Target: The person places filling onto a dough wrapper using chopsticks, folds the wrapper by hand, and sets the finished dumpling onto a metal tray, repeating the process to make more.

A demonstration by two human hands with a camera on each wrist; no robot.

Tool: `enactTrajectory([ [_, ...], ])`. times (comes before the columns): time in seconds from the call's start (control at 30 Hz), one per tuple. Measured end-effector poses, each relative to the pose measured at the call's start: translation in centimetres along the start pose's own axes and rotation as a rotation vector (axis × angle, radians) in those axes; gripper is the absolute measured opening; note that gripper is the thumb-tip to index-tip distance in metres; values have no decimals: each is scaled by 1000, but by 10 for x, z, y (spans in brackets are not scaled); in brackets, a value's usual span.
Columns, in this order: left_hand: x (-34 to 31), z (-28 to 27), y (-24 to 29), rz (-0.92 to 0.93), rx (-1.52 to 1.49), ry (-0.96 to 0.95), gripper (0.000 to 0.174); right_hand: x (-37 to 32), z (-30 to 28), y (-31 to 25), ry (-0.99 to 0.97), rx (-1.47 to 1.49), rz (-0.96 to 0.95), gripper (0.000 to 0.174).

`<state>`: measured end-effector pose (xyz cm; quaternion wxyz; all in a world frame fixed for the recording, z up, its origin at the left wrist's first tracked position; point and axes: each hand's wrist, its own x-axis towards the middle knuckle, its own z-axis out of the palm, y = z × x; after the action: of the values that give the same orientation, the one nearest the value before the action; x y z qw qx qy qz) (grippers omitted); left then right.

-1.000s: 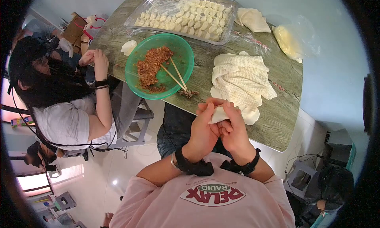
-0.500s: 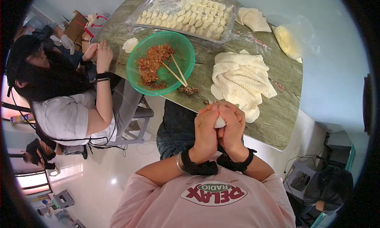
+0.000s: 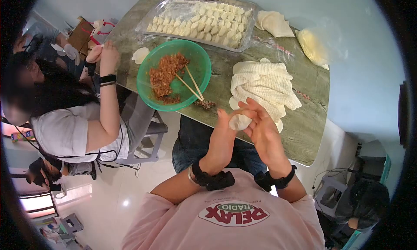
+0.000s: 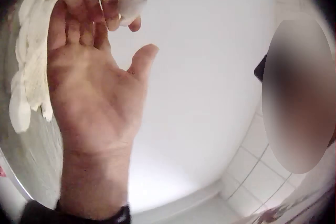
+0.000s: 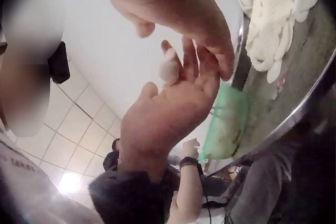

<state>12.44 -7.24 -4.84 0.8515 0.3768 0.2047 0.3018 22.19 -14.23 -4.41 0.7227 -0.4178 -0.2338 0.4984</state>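
Note:
A white dumpling [image 3: 240,122] sits between my two hands above the table's near edge. My left hand [image 3: 218,141] holds it on curled fingers; in the right wrist view the dumpling [image 5: 169,71] lies by those fingers, with the left thumb apart from it. My right hand [image 3: 267,139] is beside it, palm toward the left, fingers extended and thumb spread in the left wrist view. Ahead to the left is a green bowl [image 3: 204,82] of brown meat filling [image 3: 163,78] with chopsticks [image 3: 191,87]. Dough wrappers [image 3: 279,127] lie under a white textured cloth [image 3: 265,82].
A metal tray [image 3: 141,27] of shaped dumplings stands at the table's back. Right of it are stacked wrappers [image 3: 276,23] and a plastic bag [image 3: 312,46] with yellowish contents. A single wrapper [image 3: 140,55] lies left of the bowl. Another person [image 3: 71,124] sits at left.
Both hands pressed together round the dumpling half a second ago. Now they have parted: the right hand has opened off it, and the dumpling stays with the left.

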Motion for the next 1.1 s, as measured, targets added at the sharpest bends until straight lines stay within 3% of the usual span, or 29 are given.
enactTrajectory([
  [0.03, 1, -1, 2, -4, -1, -4, 70, -2, -4, -5, -55, 68, 78, 71],
  [0.13, 9, -8, 13, 547, 859, -215, 43, -2, -15, -14, -178, 133, 214, 72],
  [0.17, 14, -20, 12, 603, 1075, -335, 52, -1, -21, -12, -186, 229, 248, 66],
  [0.2, 16, -17, 18, 615, 1075, -334, 52, 1, -27, -14, -194, 222, 241, 66],
  [0.27, 12, -9, 29, 560, 1345, -365, 72, 6, -38, -16, -260, 97, 425, 54],
  [0.3, 14, -10, 30, 541, 1241, -403, 90, 10, -38, -13, -244, 134, 419, 42],
  [0.43, 21, -24, 35, 378, 1023, -395, 100, 29, -29, -35, -183, 1, 437, 44],
  [0.53, 29, -33, 25, 393, 895, -400, 98, 49, -23, -39, -211, -92, 421, 46],
  [0.63, 35, -44, 29, 377, 783, -356, 95, 64, -24, -28, -230, 25, 534, 48],
  [0.7, 31, -64, 22, 340, 798, -335, 93, 72, -25, -28, -216, 39, 625, 51],
  [0.8, 27, -88, 21, 320, 884, -257, 78, 96, -26, -56, -177, -31, 599, 50],
  [0.87, 30, -110, 12, 219, 990, -319, 61, 119, -14, -88, -132, -85, 517, 48],
  [0.9, 34, -109, 16, 282, 1018, -285, 45, 131, -11, -103, -130, -159, 452, 47],
  [1.1, 52, -115, 11, 254, 1005, -306, 37, 224, 43, -176, -253, -381, 2, 39],
])
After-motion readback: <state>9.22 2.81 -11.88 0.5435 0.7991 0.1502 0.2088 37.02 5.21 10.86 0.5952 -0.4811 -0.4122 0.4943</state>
